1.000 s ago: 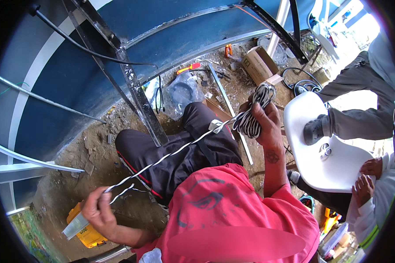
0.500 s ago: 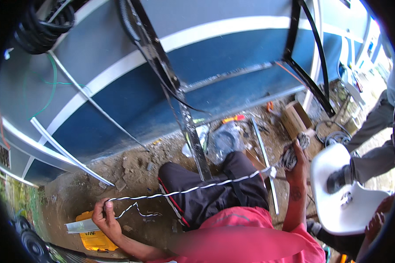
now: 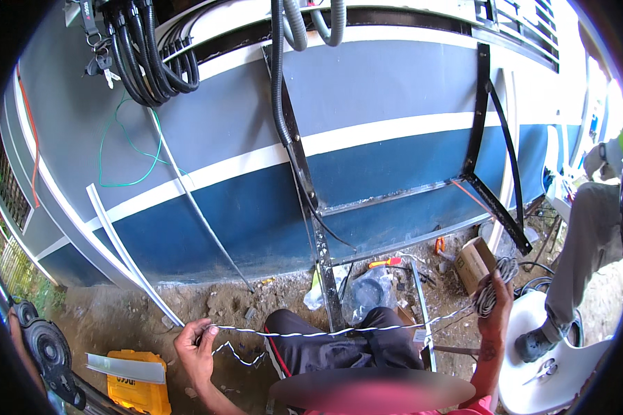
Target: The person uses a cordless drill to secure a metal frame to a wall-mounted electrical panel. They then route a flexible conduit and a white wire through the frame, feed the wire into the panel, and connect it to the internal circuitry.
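Note:
My left hand [image 3: 197, 346] pinches a black-and-white twisted wire [image 3: 332, 334] at the lower left, with a loose tail hanging below and right of my fingers. My right hand [image 3: 495, 315] grips the wire's bundled coil [image 3: 492, 280] at the lower right, fingers wrapped round it. The wire stretches between my hands across my dark-trousered legs [image 3: 294, 353], with a small pale tag [image 3: 418, 336] near the coil.
Black steel frame [image 3: 476, 111] against a grey-blue wall, cables and conduits [image 3: 142, 66] overhead, cardboard box [image 3: 471, 266], screwdriver [image 3: 384, 263], yellow case [image 3: 138, 391], black equipment [image 3: 45, 346] at left. At right, another person's foot [image 3: 533, 342] rests on a white chair [image 3: 516, 387].
The view has tilted up, showing more wall and overhead conduits, so both hands sit lower in the picture. The wire remains stretched between my hands, now closer to horizontal.

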`<state>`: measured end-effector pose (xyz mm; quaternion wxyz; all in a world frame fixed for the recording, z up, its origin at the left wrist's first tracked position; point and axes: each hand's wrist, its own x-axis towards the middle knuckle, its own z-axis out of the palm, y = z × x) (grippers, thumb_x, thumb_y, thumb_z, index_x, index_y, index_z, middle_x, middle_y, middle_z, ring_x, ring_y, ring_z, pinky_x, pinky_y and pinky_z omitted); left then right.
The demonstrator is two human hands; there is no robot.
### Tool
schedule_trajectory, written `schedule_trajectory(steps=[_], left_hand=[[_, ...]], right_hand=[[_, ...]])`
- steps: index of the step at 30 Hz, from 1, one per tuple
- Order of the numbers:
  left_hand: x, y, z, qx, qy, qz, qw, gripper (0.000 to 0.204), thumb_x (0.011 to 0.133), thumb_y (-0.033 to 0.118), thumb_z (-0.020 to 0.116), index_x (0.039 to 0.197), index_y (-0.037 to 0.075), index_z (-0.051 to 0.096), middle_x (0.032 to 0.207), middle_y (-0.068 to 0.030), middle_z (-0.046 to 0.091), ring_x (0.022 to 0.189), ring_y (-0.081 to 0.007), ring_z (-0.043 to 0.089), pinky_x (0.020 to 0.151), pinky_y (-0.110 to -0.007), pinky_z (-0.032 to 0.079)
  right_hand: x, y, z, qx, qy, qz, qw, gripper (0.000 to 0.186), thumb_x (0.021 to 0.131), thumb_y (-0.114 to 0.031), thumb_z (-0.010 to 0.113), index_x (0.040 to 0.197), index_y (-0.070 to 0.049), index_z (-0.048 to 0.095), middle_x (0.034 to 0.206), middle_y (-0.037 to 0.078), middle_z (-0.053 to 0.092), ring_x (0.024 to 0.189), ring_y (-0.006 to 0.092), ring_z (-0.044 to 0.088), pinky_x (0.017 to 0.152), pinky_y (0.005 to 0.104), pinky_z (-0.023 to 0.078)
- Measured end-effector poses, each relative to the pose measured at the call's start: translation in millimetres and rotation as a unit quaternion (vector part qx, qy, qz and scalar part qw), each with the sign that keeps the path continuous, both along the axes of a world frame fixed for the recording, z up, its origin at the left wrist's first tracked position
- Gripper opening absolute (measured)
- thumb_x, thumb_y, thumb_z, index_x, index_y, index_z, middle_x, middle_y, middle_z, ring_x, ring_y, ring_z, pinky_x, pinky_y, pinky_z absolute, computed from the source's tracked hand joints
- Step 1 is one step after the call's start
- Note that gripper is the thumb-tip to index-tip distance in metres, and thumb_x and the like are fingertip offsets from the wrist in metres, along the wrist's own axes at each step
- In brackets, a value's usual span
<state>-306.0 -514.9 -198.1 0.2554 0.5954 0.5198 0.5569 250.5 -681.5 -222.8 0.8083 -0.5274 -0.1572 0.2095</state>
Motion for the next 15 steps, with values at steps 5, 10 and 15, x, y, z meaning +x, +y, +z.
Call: schedule_trajectory(steps=[5, 10, 15], left_hand=[[-18.5, 9.0, -4.4, 0.021, 0.033, -0.008, 0.999, 0.019, 0.084, -0.002, 0.087, 0.101, -0.003, 0.078, 0.083, -0.0009, 0.068, 0.077, -0.0090, 0.062, 0.071, -0.025, 0.049], [-43.8, 19.9, -12.5, 0.072, 0.073, -0.028, 0.994, 0.015, 0.087, 0.003, 0.085, 0.098, -0.002, 0.078, 0.080, -0.0012, 0.062, 0.076, -0.0108, 0.058, 0.069, -0.026, 0.045], [-46.2, 27.5, -26.2, 0.061, 0.053, -0.069, 0.994, 0.018, 0.091, 0.011, 0.084, 0.100, -0.003, 0.078, 0.081, -0.0015, 0.061, 0.078, -0.0111, 0.056, 0.071, -0.026, 0.043]], right_hand=[[10.3, -29.3, 66.1, 0.073, -0.085, 0.016, 0.994, 0.023, 0.110, -0.033, 0.062, 0.105, -0.011, 0.060, 0.078, 0.002, 0.063, 0.062, 0.0096, 0.063, 0.053, 0.0240, 0.049], [37.1, -65.3, 125.3, 0.144, -0.182, -0.029, 0.972, 0.024, 0.113, -0.035, 0.058, 0.107, -0.012, 0.063, 0.085, 0.001, 0.062, 0.067, 0.0062, 0.059, 0.056, 0.0203, 0.047], [69.4, -117.9, 159.5, -0.030, -0.534, -0.267, 0.801, 0.053, 0.101, -0.014, 0.064, 0.151, -0.001, 0.054, 0.131, 0.012, 0.068, 0.112, 0.0177, 0.064, 0.095, 0.0304, 0.052]])
